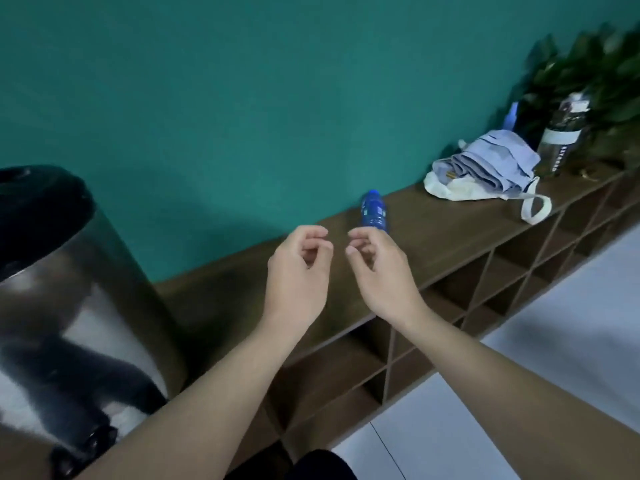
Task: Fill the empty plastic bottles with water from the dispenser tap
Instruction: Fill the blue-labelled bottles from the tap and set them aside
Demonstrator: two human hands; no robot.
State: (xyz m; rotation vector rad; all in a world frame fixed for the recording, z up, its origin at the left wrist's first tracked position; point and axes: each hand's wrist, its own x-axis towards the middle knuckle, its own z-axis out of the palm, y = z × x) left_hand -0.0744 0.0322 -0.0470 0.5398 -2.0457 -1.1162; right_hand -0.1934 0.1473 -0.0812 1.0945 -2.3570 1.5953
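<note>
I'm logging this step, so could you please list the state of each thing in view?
Blue bottle: upright on the shelf top, capped, not held.
Left hand: loosely curled, holding nothing.
Right hand: loosely curled, holding nothing.
Steel dispenser: upright, black lid on.
Labelled bottle: upright by the plant.
Folded cloth: lying on a white bag.

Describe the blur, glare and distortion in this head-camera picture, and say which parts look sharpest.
Head view: motion blur smears the plant and the steel dispenser, whose side shows streaky reflections; wide-angle distortion tilts the wooden shelf; lighting is dim; the left hand, right hand and blue bottle look sharpest.
</note>
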